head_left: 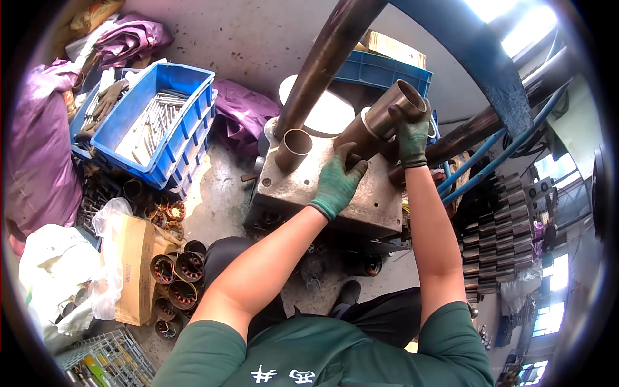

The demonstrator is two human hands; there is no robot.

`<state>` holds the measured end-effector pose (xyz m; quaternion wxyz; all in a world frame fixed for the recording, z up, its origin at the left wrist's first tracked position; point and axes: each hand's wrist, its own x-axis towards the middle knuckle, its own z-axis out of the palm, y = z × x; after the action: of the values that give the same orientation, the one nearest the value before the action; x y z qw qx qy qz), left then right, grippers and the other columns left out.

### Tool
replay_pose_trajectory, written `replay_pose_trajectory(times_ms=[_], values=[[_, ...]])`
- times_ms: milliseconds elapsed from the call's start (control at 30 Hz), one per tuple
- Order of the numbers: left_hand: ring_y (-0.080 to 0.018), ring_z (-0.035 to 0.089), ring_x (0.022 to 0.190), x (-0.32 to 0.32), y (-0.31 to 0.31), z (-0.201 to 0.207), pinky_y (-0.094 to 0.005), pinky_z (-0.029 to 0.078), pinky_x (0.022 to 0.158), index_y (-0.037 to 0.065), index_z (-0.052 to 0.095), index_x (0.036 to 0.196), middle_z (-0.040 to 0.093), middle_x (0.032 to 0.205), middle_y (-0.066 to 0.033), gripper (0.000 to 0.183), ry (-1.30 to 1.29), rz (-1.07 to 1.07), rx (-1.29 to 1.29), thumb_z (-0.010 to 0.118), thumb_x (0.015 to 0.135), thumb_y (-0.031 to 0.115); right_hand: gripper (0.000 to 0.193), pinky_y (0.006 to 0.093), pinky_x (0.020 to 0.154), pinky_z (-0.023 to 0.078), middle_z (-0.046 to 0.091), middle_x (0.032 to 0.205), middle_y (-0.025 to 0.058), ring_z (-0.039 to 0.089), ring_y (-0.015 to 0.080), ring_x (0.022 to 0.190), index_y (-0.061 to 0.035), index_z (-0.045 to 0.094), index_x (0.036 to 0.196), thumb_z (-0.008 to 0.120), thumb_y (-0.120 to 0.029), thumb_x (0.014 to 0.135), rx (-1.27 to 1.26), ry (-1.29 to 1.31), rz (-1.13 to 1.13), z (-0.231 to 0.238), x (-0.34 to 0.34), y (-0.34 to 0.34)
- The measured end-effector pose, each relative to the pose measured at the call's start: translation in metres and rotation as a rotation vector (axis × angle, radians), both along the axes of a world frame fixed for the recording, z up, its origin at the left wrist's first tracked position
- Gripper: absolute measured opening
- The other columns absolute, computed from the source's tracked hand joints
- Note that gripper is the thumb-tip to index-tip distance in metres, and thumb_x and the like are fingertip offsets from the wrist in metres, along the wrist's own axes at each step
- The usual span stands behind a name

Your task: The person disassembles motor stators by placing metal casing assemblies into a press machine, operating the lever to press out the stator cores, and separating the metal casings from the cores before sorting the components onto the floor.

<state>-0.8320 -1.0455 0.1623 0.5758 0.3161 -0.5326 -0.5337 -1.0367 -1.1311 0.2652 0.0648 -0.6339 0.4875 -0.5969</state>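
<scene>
Head: fingers [401, 117] on tube [385, 116]; white lettering [302, 376], green shirt [335, 348].

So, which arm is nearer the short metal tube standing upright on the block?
Left. The left grip is just right of the short metal tube, at the tilted tube's lower end; the right grip is farther right, at its raised end.

Short tube [294, 151] left, column [321, 72] behind, front open

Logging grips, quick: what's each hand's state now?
Left hand: fingers against the metal tube; full grip cannot be told.
Right hand: closed, holding its upper end.
</scene>
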Motion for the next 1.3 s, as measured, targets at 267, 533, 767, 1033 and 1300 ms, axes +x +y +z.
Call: replay_pose_trajectory(times_ms=[267,533,767,1033,1300], values=[[-0.023,0.07,0.096,-0.001,0.002,0.0,-0.0363,0.057,0.088,0.003,0.054,0.144,0.073,0.105,-0.0121,0.055,-0.085,-0.024,0.041,0.076,0.097,0.02,0.115,0.0394,0.112,0.047,0.046,0.155,0.0286,0.056,0.0305,0.134,0.0062,0.033,0.159,0.096,-0.044,0.076,0.332,0.341,-0.152,0.085,0.014,-0.011],[-0.0219,0.069,0.1,-0.008,-0.004,-0.008,-0.0357,0.057,0.09,0.003,0.054,0.144,0.072,0.109,-0.0119,0.056,-0.075,-0.047,0.06,0.078,0.096,0.021,0.107,0.0339,0.098,0.055,0.065,0.131,0.019,0.067,0.0245,0.117,0.0021,0.037,0.159,0.096,-0.029,0.075,0.329,0.292,-0.125,0.102,0.001,0.006],[-0.0273,0.057,0.132,-0.002,0.003,-0.01,-0.0405,0.052,0.108,0.015,0.031,0.162,0.053,0.149,-0.0169,0.094,0.201,-0.158,-0.091,0.088,0.087,0.02,0.079,0.0391,0.115,0.041,0.057,0.141,0.0142,0.053,0.0246,0.132,0.0003,0.042,0.158,0.074,-0.032,0.093,0.326,-0.26,0.178,0.06,0.049,0.146],[-0.0269,0.06,0.122,0.021,0.049,0.022,-0.0403,0.051,0.105,0.005,0.045,0.148,0.063,0.127,-0.0161,0.092,-0.119,-0.505,-0.098,0.091,0.07,0.022,0.059,0.0414,0.105,0.052,0.063,0.137,0.0146,0.063,0.0296,0.122,0.0009,0.053,0.146,0.069,-0.013,0.091,0.484,-0.222,0.062,-0.078,-0.067,0.247],[-0.0297,0.064,0.12,0.14,0.068,0.059,-0.0445,0.055,0.104,0.003,0.047,0.145,0.061,0.133,-0.0167,0.067,0.426,-0.451,0.514,0.075,0.091,0.031,0.048,0.0379,0.108,0.05,0.07,0.125,0.0171,0.064,0.0284,0.127,0.0037,0.06,0.127,0.048,0.005,0.081,0.361,-0.483,0.353,-0.082,-0.078,0.245]])
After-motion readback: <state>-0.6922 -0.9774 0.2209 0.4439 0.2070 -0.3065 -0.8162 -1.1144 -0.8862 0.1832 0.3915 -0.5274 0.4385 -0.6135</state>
